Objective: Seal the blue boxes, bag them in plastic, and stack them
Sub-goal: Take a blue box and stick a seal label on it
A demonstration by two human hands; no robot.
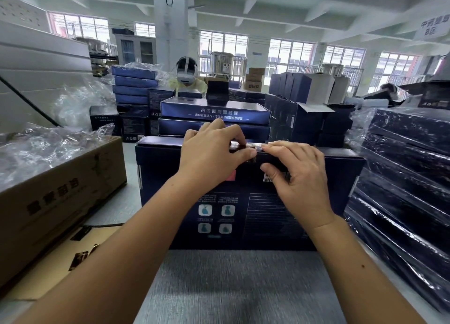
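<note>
Squarely at the middle of the grey counter (pixel 238 287), a dark blue box (pixel 243 209) stands upright on its long edge, its printed face with four small icons and a barcode turned toward the person. Both hands are at its top edge. The left hand (pixel 214 153) reaches over that edge with the fingers curled on top and the thumb stretched along the front, pinching a glossy strip (pixel 246 145) that lies along the edge; motion blur hides what the strip is. Just beside it, the right hand (pixel 299 177) grips the same edge, its bent fingers (pixel 287 146) lying on the strip's other end and its thumb flat against the front face near the barcode. Along the counter's right edge rises a stack of plastic-bagged blue boxes (pixel 401 177). At the left edge sits a brown cardboard carton (pixel 56 194) holding crumpled clear plastic bags (pixel 48 148). Toward the far edge, behind the upright box, more blue boxes (pixel 214 111) lie stacked flat.
</note>
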